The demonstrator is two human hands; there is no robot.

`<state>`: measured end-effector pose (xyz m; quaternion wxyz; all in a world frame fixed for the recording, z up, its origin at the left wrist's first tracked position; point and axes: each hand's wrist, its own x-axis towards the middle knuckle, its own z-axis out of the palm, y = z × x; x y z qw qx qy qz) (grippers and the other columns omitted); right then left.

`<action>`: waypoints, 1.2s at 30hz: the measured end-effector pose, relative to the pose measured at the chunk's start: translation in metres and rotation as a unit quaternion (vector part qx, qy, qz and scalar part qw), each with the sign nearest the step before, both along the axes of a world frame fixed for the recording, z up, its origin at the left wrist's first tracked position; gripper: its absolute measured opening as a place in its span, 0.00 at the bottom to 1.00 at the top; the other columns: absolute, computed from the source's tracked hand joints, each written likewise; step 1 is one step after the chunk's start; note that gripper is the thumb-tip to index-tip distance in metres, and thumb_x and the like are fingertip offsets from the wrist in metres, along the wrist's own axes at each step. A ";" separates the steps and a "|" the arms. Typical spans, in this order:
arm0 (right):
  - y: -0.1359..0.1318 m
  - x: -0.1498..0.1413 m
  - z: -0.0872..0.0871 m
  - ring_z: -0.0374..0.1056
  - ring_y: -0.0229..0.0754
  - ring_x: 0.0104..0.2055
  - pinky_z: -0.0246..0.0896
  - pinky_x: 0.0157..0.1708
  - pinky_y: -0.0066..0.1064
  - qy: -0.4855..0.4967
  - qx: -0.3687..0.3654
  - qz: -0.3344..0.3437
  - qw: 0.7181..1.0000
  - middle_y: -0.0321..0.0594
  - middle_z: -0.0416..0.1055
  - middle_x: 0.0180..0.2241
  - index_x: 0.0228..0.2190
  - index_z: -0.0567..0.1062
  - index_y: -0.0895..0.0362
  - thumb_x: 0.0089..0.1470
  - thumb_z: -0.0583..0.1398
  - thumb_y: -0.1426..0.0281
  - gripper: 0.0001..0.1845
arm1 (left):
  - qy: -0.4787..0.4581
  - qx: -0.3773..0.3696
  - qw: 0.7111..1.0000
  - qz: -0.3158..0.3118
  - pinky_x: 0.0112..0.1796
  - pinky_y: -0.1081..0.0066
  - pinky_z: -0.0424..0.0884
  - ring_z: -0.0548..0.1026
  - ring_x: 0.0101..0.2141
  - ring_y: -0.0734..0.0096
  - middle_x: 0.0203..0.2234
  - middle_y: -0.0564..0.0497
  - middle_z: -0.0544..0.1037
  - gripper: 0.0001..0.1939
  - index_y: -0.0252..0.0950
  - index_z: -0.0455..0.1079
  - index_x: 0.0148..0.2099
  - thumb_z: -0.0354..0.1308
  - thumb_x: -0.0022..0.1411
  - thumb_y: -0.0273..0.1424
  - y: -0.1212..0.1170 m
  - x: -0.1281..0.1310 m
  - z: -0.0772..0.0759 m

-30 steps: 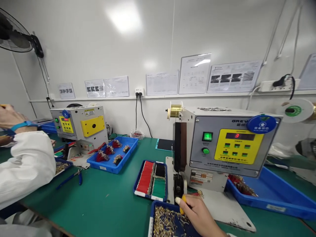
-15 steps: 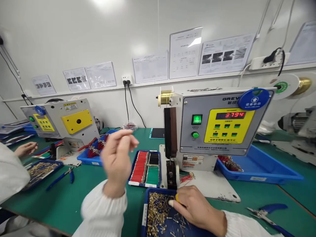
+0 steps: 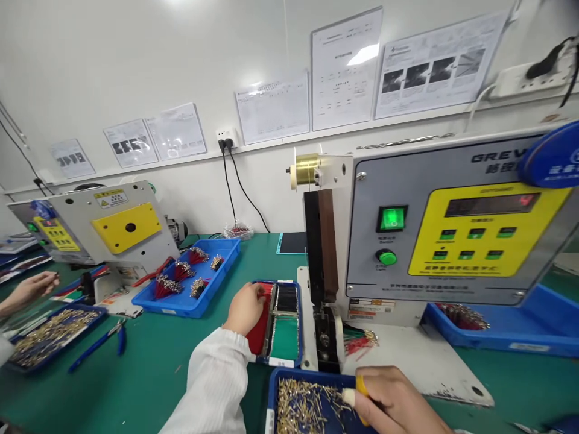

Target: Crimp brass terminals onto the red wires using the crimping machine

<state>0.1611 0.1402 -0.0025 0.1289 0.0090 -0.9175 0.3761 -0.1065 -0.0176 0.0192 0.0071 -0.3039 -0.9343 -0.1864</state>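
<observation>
The head view takes in a green bench [image 3: 149, 367] under a white wall [image 3: 90, 78] hung with printed sheets [image 3: 346, 69] — a crimping machine [image 3: 456, 241] stands just ahead. The left hand [image 3: 246, 309] rests on red wires [image 3: 259, 325] in a divided blue tray [image 3: 300, 337], its fingers bunched, too hidden to tell if they grip. The right hand [image 3: 391, 401] hangs over loose brass pins [image 3: 298, 404] in a second blue tray [image 3: 307, 375], fingers pinched together, wearing yellow and white caps [image 3: 362, 392]. Off left, a co-worker's hand [image 3: 29, 290] lies near a pin tray [image 3: 54, 331] — blue pliers [image 3: 97, 348] beside it.
</observation>
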 end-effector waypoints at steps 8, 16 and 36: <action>0.001 -0.003 -0.001 0.56 0.39 0.21 0.47 0.24 0.32 -0.007 -0.011 -0.027 1.000 0.34 0.57 0.16 0.16 0.56 0.55 0.63 0.48 0.51 0.29 | -0.044 -0.053 0.997 0.019 0.38 0.71 0.65 0.75 0.38 0.65 0.35 0.47 0.78 0.09 0.37 0.75 0.34 0.55 0.56 0.21 -0.005 -0.011 -0.009; -0.005 -0.012 0.017 0.52 0.36 0.20 0.45 0.25 0.31 -0.014 0.049 -0.051 0.997 0.32 0.53 0.16 0.15 0.55 0.55 0.64 0.47 0.55 0.29 | -0.056 -0.042 0.998 0.008 0.39 0.71 0.65 0.75 0.40 0.64 0.39 0.44 0.77 0.09 0.37 0.75 0.38 0.53 0.61 0.25 -0.006 -0.014 -0.013; -0.041 -0.018 0.045 0.65 0.40 0.26 0.52 0.26 0.27 -0.133 0.196 0.027 0.971 0.39 0.72 0.25 0.22 0.73 0.57 0.44 0.58 0.81 0.08 | -0.030 -0.052 0.998 0.001 0.36 0.71 0.63 0.74 0.39 0.64 0.37 0.46 0.76 0.10 0.38 0.74 0.35 0.52 0.59 0.23 -0.007 -0.011 -0.012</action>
